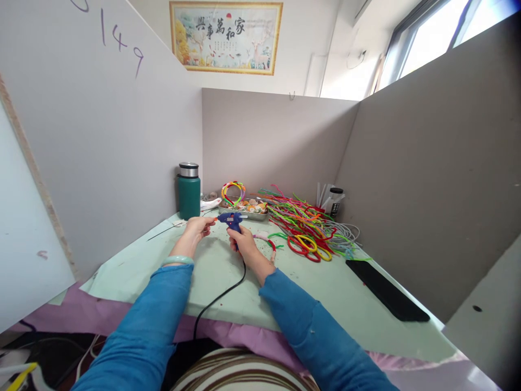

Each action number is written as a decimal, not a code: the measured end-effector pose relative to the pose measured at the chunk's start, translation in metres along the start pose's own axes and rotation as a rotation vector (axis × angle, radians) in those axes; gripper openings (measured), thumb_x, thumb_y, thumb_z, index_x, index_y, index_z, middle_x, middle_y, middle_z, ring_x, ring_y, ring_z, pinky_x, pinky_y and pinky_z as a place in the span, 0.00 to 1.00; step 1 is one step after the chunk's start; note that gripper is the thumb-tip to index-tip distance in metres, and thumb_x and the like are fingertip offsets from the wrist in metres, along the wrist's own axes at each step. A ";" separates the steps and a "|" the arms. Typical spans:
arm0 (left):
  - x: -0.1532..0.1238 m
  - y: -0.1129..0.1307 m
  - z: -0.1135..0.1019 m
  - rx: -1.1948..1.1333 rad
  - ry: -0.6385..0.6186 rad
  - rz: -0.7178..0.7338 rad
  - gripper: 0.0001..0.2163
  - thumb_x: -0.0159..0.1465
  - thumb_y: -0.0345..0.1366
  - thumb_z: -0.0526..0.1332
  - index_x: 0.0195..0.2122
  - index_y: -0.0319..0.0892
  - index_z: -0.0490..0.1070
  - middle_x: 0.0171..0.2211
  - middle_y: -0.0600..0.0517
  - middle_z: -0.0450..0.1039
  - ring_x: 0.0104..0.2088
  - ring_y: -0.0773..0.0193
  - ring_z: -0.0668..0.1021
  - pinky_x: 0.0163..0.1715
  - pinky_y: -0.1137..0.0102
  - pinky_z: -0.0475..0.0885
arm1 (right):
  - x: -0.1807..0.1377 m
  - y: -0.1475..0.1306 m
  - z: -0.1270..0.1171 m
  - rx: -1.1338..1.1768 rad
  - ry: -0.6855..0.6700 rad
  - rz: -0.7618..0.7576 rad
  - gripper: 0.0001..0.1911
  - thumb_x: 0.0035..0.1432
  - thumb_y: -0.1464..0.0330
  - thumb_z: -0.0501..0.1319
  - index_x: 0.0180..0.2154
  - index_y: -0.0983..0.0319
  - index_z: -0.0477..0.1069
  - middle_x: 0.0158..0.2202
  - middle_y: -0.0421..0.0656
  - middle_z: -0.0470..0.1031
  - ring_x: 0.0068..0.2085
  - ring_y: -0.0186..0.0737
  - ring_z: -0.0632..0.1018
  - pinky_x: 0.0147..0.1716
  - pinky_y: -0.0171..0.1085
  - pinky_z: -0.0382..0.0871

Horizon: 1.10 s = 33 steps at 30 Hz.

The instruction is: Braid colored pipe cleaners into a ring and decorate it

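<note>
My right hand (pixel 245 243) is wrapped round the handle of a blue hot glue gun (pixel 231 218), whose nozzle points left and whose clear glue stick shows at the back. My left hand (pixel 198 228) is closed in a pinch right at the nozzle. A speck of orange shows at its fingertips; whether this is a small held piece or part of the nozzle, I cannot tell. Beyond my right wrist, partly hidden, a curved band wrapped in pink and red (pixel 272 245) lies on the table. From the gun's handle a black cord (pixel 223 293) runs down over the front edge.
A green bottle (pixel 189 193) stands back left. Behind the gun sits a metal tray (pixel 256 215) of small pieces, with colourful hoops (pixel 233 194) at it. Pipe cleaners (pixel 301 217) spread to the right, near a black flat object (pixel 386 290). Grey partitions (pixel 277 141) enclose the table.
</note>
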<state>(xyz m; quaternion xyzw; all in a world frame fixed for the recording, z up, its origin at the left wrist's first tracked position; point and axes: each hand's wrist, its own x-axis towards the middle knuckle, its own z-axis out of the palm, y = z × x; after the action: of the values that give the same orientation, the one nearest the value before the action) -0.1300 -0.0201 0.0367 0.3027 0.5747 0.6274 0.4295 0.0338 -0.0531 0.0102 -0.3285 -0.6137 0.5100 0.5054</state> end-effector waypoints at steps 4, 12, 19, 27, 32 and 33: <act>0.000 0.000 0.000 -0.008 0.009 0.000 0.06 0.44 0.27 0.68 0.22 0.33 0.72 0.19 0.50 0.71 0.14 0.76 0.62 0.17 0.75 0.60 | -0.001 -0.001 0.000 -0.058 0.031 0.019 0.09 0.49 0.63 0.58 0.25 0.61 0.60 0.17 0.33 0.61 0.16 0.29 0.62 0.16 0.31 0.52; 0.003 -0.002 0.000 0.013 -0.018 0.010 0.08 0.42 0.28 0.69 0.22 0.34 0.71 0.20 0.50 0.72 0.15 0.76 0.62 0.17 0.74 0.61 | 0.002 0.001 0.000 -0.024 0.024 0.007 0.09 0.49 0.62 0.58 0.26 0.61 0.61 0.17 0.33 0.61 0.17 0.29 0.63 0.16 0.31 0.52; 0.003 -0.003 -0.001 0.025 -0.032 0.007 0.08 0.42 0.28 0.69 0.22 0.34 0.71 0.20 0.50 0.72 0.15 0.75 0.64 0.17 0.74 0.61 | 0.003 0.003 -0.002 -0.051 0.031 0.006 0.10 0.49 0.62 0.58 0.26 0.61 0.61 0.17 0.34 0.63 0.17 0.29 0.63 0.17 0.31 0.53; 0.005 -0.003 0.000 0.026 -0.027 0.003 0.08 0.42 0.27 0.69 0.22 0.34 0.71 0.20 0.50 0.72 0.15 0.76 0.63 0.17 0.75 0.60 | 0.002 0.002 -0.001 -0.071 0.054 0.019 0.09 0.49 0.62 0.57 0.26 0.60 0.61 0.17 0.33 0.62 0.16 0.29 0.63 0.17 0.32 0.53; 0.003 -0.002 -0.001 0.017 -0.004 0.007 0.09 0.41 0.27 0.69 0.22 0.35 0.70 0.20 0.50 0.72 0.15 0.75 0.63 0.17 0.74 0.61 | 0.002 0.001 0.000 -0.059 0.039 0.024 0.09 0.49 0.62 0.57 0.26 0.60 0.60 0.17 0.33 0.62 0.17 0.29 0.63 0.17 0.31 0.53; 0.003 -0.002 0.000 0.016 -0.005 0.009 0.09 0.41 0.27 0.69 0.22 0.35 0.71 0.20 0.50 0.72 0.15 0.75 0.63 0.17 0.75 0.61 | 0.002 0.002 0.000 -0.052 0.035 0.020 0.09 0.48 0.62 0.57 0.26 0.60 0.60 0.17 0.33 0.62 0.17 0.29 0.63 0.17 0.31 0.53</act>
<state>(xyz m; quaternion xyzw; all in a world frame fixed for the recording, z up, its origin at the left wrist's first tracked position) -0.1312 -0.0178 0.0342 0.3103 0.5772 0.6241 0.4256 0.0332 -0.0506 0.0092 -0.3566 -0.6146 0.4931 0.5019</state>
